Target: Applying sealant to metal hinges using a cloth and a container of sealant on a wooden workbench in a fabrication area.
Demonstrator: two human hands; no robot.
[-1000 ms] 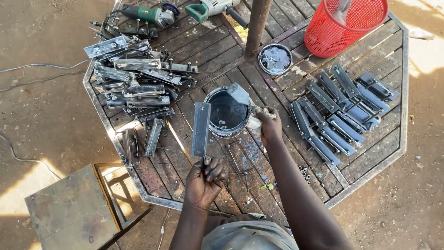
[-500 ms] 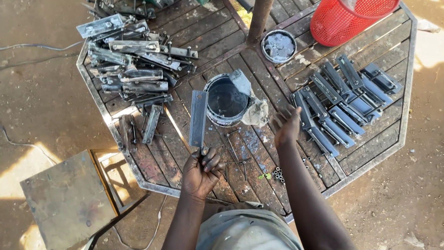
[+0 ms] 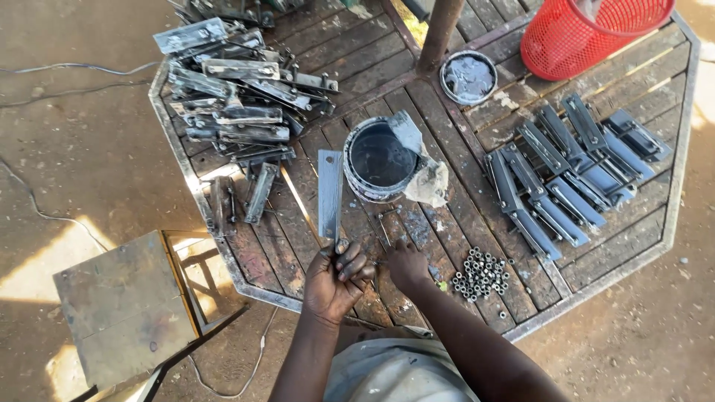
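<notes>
My left hand (image 3: 335, 279) grips the near end of a flat grey metal plate (image 3: 329, 193), which points away from me over the slatted table (image 3: 454, 216). My right hand (image 3: 406, 264) rests fingers-down on the table slats right beside the left hand, touching small parts there; what it holds is hidden. Just beyond the plate stands a round paint tin (image 3: 378, 160) of dark grey paint with a stained rag (image 3: 430, 182) draped on its right rim.
A pile of unpainted metal brackets (image 3: 238, 97) lies far left, painted grey brackets (image 3: 566, 164) in rows at right. Several nuts (image 3: 480, 272) sit near my right hand. A tin lid (image 3: 468, 77), a red mesh basket (image 3: 588, 33), a post (image 3: 439, 30) and a metal stool (image 3: 126, 305) surround.
My right hand has left the paint tin's rim and come down to the table beside my left hand. The plate stays in my left hand.
</notes>
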